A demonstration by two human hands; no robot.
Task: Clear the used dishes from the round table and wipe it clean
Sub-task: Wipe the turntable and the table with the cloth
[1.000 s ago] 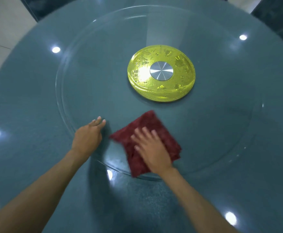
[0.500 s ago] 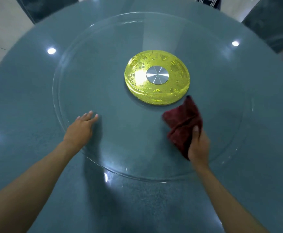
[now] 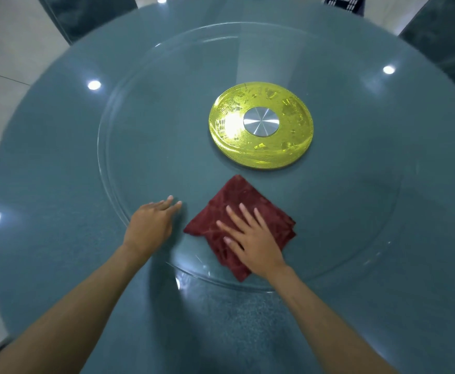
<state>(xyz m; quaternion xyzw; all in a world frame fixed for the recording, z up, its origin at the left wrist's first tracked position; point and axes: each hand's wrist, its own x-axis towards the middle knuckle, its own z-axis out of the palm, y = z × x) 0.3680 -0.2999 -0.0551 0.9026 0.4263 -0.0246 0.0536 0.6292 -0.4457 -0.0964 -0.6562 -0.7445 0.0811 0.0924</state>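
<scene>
A round grey-green table [image 3: 45,184] carries a clear glass turntable [image 3: 145,109] with a yellow hub [image 3: 296,147] and a silver cap at its centre. A folded dark red cloth [image 3: 237,201] lies flat on the glass near its front rim. My right hand [image 3: 253,241] presses down on the cloth with fingers spread. My left hand [image 3: 150,225] rests flat on the turntable's front-left edge, just left of the cloth, holding nothing. No dishes are visible.
Dark chairs stand behind the table at the back left [image 3: 86,14] and back right [image 3: 442,33]. A pale tiled floor [image 3: 2,58] shows on the left. Ceiling lights reflect as bright spots on the tabletop.
My right hand swept the cloth from the front out to the right near the hub, then back to the front centre, spread flat. My left hand stayed on the turntable's edge.
</scene>
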